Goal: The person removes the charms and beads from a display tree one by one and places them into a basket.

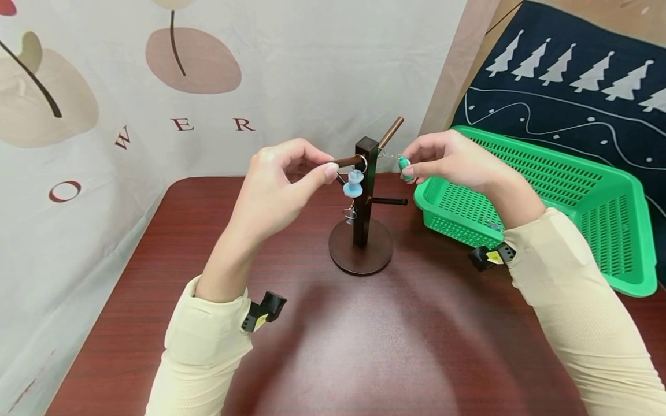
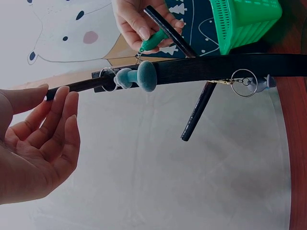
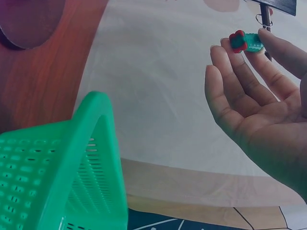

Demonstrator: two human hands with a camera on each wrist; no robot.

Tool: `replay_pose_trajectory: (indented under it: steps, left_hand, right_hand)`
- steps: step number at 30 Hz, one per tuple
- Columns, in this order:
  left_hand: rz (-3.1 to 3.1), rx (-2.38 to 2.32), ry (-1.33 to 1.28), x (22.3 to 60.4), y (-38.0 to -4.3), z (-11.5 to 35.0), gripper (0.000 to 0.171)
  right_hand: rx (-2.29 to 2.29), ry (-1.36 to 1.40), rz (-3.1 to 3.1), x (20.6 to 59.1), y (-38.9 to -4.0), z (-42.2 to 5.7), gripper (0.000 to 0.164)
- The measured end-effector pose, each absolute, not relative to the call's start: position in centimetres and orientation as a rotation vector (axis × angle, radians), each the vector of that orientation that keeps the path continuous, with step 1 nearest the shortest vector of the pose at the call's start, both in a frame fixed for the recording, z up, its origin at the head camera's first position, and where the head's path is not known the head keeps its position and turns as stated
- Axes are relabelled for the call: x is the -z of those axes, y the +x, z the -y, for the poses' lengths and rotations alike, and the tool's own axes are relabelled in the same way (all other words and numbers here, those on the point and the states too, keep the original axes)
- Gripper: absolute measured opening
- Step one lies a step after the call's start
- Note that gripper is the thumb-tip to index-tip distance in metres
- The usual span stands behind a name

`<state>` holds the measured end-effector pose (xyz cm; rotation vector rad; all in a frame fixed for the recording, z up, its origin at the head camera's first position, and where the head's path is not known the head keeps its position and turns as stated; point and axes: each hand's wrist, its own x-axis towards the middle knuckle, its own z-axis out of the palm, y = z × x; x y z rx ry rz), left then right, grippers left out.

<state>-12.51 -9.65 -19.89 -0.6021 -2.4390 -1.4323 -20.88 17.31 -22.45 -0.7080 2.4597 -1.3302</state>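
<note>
A dark wooden rack (image 1: 367, 185) with a round base and several pegs stands on the table. My left hand (image 1: 283, 188) pinches the end of its upper left peg (image 2: 79, 86) between thumb and fingers. On that peg hangs a keyring with a light blue spool-shaped charm (image 1: 353, 184). Lower on the rack hangs another keyring with a small grey-blue charm (image 2: 260, 84). My right hand (image 1: 450, 159) pinches a green keychain charm (image 3: 252, 42) with a red end. Its chain reaches toward the upper back peg (image 1: 391, 133); whether its ring encircles that peg, I cannot tell.
A green perforated basket (image 1: 632, 231) stands right of the rack, under my right forearm, with something small inside near its front wall. A printed cloth (image 1: 312, 75) hangs behind the table (image 1: 291, 323). A lower right peg (image 1: 389, 201) sticks out toward the basket.
</note>
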Motion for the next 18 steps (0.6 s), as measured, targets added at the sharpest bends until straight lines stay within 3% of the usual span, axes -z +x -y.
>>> replay_pose_trajectory:
  steps: [18]
  left_hand:
    - [2.438,1.431,-0.604,19.89,-12.39,9.69,0.007]
  right_hand:
    - [1.396,-0.67,-2.518,21.46,-21.37,-17.72,0.021]
